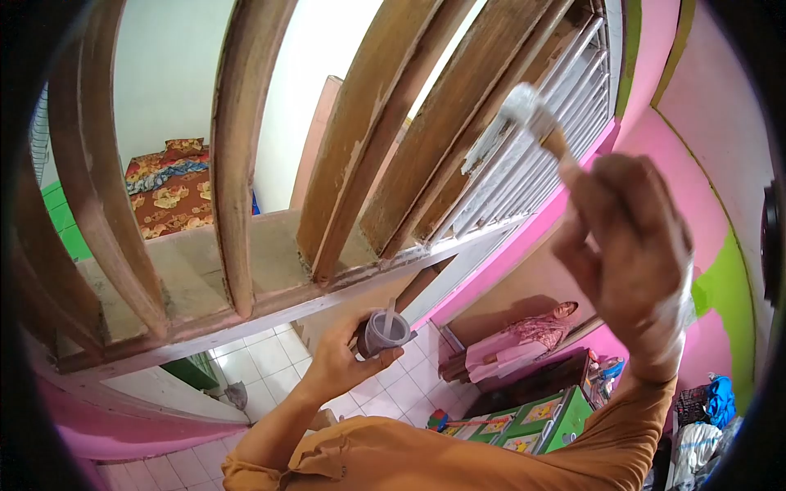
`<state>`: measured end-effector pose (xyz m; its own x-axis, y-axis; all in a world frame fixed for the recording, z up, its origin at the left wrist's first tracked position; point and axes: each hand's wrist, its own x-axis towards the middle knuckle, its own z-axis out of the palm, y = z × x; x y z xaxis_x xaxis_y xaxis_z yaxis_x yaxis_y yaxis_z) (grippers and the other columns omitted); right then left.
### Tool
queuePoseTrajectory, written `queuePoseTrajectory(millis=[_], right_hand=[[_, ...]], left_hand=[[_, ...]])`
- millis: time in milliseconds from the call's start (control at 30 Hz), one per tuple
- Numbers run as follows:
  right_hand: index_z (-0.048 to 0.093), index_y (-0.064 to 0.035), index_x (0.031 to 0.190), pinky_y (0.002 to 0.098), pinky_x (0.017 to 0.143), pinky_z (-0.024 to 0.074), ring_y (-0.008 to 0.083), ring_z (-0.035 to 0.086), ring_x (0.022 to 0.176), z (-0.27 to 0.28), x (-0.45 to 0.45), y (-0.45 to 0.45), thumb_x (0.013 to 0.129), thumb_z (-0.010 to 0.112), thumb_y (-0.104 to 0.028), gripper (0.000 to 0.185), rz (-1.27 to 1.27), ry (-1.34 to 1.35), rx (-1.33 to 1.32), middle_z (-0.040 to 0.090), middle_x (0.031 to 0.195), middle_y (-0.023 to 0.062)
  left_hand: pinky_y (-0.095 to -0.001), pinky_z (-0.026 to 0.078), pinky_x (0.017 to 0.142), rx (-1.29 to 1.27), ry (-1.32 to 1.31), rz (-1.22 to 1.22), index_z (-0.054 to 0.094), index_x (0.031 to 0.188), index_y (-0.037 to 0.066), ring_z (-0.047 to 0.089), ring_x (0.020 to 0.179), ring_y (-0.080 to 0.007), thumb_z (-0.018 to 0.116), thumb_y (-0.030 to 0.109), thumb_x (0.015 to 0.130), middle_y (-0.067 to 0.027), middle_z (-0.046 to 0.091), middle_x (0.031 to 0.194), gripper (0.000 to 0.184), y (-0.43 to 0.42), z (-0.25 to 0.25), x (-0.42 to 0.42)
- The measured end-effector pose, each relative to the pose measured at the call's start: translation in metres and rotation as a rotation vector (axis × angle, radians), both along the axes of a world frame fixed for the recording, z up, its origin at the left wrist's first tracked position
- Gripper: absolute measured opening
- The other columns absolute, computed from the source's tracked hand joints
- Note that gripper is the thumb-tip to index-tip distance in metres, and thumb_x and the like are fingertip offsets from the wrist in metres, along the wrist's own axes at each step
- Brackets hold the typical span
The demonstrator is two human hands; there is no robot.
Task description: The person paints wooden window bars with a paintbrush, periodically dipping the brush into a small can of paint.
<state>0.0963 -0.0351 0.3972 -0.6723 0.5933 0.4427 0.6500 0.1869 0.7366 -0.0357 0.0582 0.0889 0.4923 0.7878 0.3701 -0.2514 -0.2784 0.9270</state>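
Note:
My right hand [626,245] is raised at the right, its fingers closed on the handle of a paintbrush [532,112] whose bristles are coated in white. The bristles are near the white-painted slats [573,98] of a wooden partition; whether they touch is unclear. Lower down, my left hand [348,360] is wrapped around a small plastic cup [386,334], and a thin pale stick [390,311] stands in it. The cup's contents are hard to make out. Brown wooden slats [336,180] fill the partition's left and middle, above a beam [270,307] with a whitened lower edge.
Behind the slats lies a bed with a patterned cover [176,200]. Below, a person in pink [516,344] is by the wall, near a green cabinet [565,417]. Bags and cloth [700,434] are piled at lower right. The floor [270,364] is white tile.

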Motion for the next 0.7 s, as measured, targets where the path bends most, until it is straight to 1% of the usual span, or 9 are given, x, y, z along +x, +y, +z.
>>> queuePoseTrajectory(millis=[67,133,233,300,433,500,533,633,700], right_hand=[[0.068,0.0013,0.110,0.0402,0.063,0.0532,0.0300,0.062,0.077,0.006,-0.003,0.002,0.069,0.072,0.006,0.042,0.003,-0.015,0.085,0.057,0.095,0.0119],[0.068,0.0019,0.110,0.0397,0.062,0.0536,0.0295,0.062,0.076,0.001,-0.004,-0.001,0.067,0.074,0.006,0.043,-0.018,-0.051,-0.002,0.057,0.095,0.0123],[0.068,0.0026,0.108,0.0382,0.061,0.0544,0.0287,0.063,0.075,-0.011,0.002,-0.005,0.064,0.075,0.006,0.044,-0.060,0.142,-0.237,0.058,0.095,0.0131],[0.068,0.0025,0.107,0.0378,0.062,0.0542,0.0289,0.063,0.076,-0.004,-0.001,-0.005,0.064,0.075,0.006,0.044,-0.048,0.092,-0.235,0.058,0.096,0.0129],[0.069,0.0019,0.106,0.0375,0.064,0.0537,0.0289,0.064,0.077,0.020,-0.003,0.005,0.070,0.073,0.010,0.038,0.057,0.011,0.132,0.060,0.096,0.0130],[0.069,0.0019,0.105,0.0381,0.063,0.0536,0.0289,0.064,0.077,0.018,-0.007,0.002,0.070,0.073,0.010,0.037,0.066,0.028,0.172,0.060,0.095,0.0134],[0.069,0.0018,0.104,0.0380,0.062,0.0537,0.0290,0.064,0.077,0.013,-0.016,-0.005,0.069,0.073,0.010,0.036,-0.078,0.322,0.037,0.060,0.093,0.0136],[0.070,0.0015,0.103,0.0376,0.062,0.0549,0.0294,0.064,0.074,0.012,-0.004,-0.007,0.067,0.073,0.010,0.037,-0.035,0.142,-0.119,0.060,0.092,0.0142],[0.071,0.0009,0.103,0.0380,0.064,0.0553,0.0294,0.065,0.074,0.016,-0.005,-0.007,0.068,0.072,0.010,0.037,-0.018,0.034,-0.022,0.061,0.093,0.0141]], left_hand=[[-0.0302,0.058,0.082,0.136,-0.063,0.081,0.060,0.129,0.000,0.070,0.095,-0.0169,0.089,0.014,0.080,-0.0108,0.072,0.109,0.059,0.001,-0.011,0.005],[-0.0303,0.058,0.083,0.114,-0.061,0.073,0.060,0.129,0.000,0.069,0.096,-0.0170,0.089,0.014,0.080,-0.0108,0.072,0.110,0.059,-0.002,-0.011,0.005],[-0.0304,0.058,0.084,0.082,-0.048,0.063,0.059,0.130,0.000,0.069,0.097,-0.0172,0.089,0.015,0.081,-0.0111,0.071,0.110,0.059,-0.004,-0.009,0.002],[-0.0305,0.057,0.084,0.073,-0.037,0.057,0.059,0.130,0.000,0.069,0.098,-0.0175,0.089,0.015,0.081,-0.0113,0.071,0.110,0.059,-0.004,-0.012,0.001],[-0.0311,0.057,0.085,0.084,-0.028,0.079,0.060,0.130,0.002,0.068,0.100,-0.0177,0.090,0.016,0.080,-0.0111,0.070,0.111,0.060,-0.002,-0.024,0.004],[-0.0313,0.057,0.086,0.078,-0.036,0.074,0.060,0.130,0.002,0.068,0.100,-0.0178,0.090,0.016,0.080,-0.0111,0.070,0.111,0.060,-0.001,-0.022,0.002],[-0.0312,0.057,0.086,0.065,-0.006,0.068,0.060,0.130,0.002,0.068,0.101,-0.0177,0.090,0.017,0.080,-0.0109,0.070,0.112,0.061,-0.003,-0.016,-0.001],[-0.0311,0.057,0.086,0.027,-0.003,0.059,0.060,0.130,0.002,0.068,0.101,-0.0176,0.091,0.018,0.079,-0.0106,0.070,0.112,0.061,-0.005,-0.012,-0.002],[-0.0310,0.057,0.086,0.001,-0.022,0.055,0.061,0.130,0.002,0.067,0.101,-0.0176,0.091,0.018,0.079,-0.0106,0.070,0.112,0.061,-0.006,-0.016,-0.001]])
